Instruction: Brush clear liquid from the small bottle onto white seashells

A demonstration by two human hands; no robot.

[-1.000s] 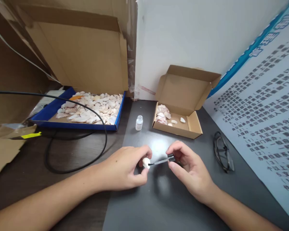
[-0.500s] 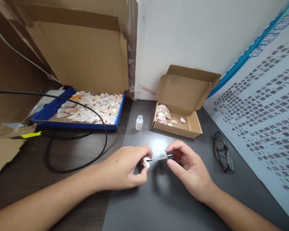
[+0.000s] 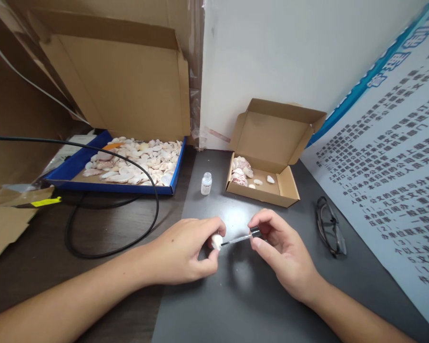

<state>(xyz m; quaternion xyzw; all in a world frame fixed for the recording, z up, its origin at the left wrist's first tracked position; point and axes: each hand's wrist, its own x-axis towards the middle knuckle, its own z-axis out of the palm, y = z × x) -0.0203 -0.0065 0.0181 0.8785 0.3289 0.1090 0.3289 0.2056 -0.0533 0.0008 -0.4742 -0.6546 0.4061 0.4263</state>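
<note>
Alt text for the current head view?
Left hand pinches a small white shell; right hand holds a black-capped brush, its tip at the shell. Beyond them: an uncapped bottle, plus a blue tray and cardboard box of shells.

Holds a small, rounded white shell pinched in the left hand. Holds in the right hand a thin brush with a black cap, aslant, dark tip at the shell's right edge.
</note>
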